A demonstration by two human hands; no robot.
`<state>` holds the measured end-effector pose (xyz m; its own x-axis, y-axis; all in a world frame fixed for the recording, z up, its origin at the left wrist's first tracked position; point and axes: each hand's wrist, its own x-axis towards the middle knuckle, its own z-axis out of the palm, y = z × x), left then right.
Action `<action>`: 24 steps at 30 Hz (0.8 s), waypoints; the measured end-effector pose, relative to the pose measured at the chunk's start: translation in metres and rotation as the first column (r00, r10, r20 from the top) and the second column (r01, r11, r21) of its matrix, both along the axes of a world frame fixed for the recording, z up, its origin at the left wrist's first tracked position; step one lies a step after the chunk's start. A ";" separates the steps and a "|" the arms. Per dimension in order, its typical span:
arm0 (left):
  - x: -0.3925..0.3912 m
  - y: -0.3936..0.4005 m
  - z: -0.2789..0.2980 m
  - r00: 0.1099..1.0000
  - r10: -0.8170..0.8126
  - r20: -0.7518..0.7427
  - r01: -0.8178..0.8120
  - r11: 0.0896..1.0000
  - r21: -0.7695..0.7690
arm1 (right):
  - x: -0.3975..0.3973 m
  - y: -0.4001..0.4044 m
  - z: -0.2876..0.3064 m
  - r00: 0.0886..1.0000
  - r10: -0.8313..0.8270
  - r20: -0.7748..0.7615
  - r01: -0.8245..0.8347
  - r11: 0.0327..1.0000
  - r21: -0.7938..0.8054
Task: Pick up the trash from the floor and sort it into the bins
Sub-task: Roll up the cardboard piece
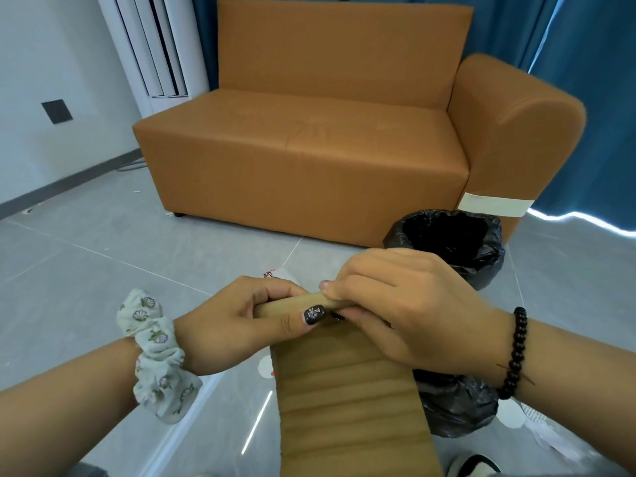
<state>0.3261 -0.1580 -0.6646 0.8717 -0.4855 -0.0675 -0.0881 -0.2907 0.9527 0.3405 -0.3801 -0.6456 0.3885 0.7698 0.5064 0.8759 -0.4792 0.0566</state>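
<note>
Cardboard strip front and centre, a creased brown length with its top end rolled into a tight tube. Both hands are on that roll: the left hand curls round its left end, thumb laid across the front, and the right hand pinches the other end, fingers over the top and thumb tucked beneath. The strip hangs down from the hands toward the person, its ridged face showing.

By the look of it, this is the compacting step: the piece is off the floor and is being rolled small before it goes anywhere.

Just beyond the right hand, a black-lined bin stands open-mouthed. Under the right wrist sits a second black-bagged bin, mostly hidden by the forearm and the cardboard. Which one takes cardboard, I cannot tell.

Past the left hand's knuckles a scrap of white wrapper with red print peeks out on the floor. Below the right forearm, more pale litter lies on the tiles.

Next move, I'd judge: finish the roll, keep it pinched so it doesn't spring open, then swing right and drop it in the proper bin. The orange sofa sits well beyond.
</note>
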 end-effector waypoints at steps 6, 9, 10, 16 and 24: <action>0.001 0.001 0.001 0.997 0.052 0.056 -0.051 0.999 -0.012 | 0.000 0.004 0.000 0.998 -0.028 0.053 0.025 0.999 0.048; -0.002 0.000 0.001 0.990 0.077 0.119 -0.079 0.997 0.013 | 0.002 0.001 0.002 0.999 -0.007 -0.051 0.009 0.999 0.042; -0.004 0.000 0.002 0.987 0.083 0.137 -0.086 0.996 0.016 | 0.003 -0.001 0.003 0.991 -0.003 -0.133 0.007 1.000 0.030; -0.007 -0.004 0.004 0.956 0.150 0.252 -0.171 0.983 0.063 | 0.009 -0.015 0.002 0.788 -0.061 -0.613 0.099 0.995 0.028; -0.002 0.000 0.003 0.988 0.039 0.150 -0.053 0.995 0.087 | 0.007 -0.012 0.000 0.912 0.045 -0.407 0.007 0.992 0.126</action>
